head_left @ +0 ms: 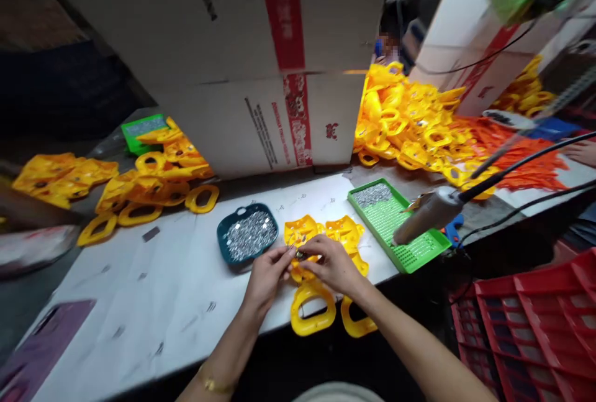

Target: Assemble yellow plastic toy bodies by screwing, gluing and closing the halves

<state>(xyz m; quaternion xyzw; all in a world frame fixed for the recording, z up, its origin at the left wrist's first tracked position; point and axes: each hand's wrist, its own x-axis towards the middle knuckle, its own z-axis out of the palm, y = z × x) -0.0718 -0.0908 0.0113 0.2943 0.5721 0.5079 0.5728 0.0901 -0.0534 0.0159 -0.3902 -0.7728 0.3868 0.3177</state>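
Two yellow plastic parts with loop handles lie side by side at the table's front edge, the left yellow part (313,322) under my hands. My left hand (272,271) pinches with thumb and forefinger at a small dark metallic piece (299,255) above that part. From the other side my right hand (331,262) closes its fingers on the same small piece; its exact kind is too small to tell. Left of my hands stands a dark teal tray (224,251) of small shiny metal pieces. The second yellow part (358,326) is partly behind my right forearm.
A green slotted tray (386,253) with small metal pieces stands right, a grey-handled tool on a cable (426,215) hanging over it. Tall cardboard boxes (233,122) rise behind. Yellow parts (410,116) are heaped at both sides. A red crate (526,309) is lower right.
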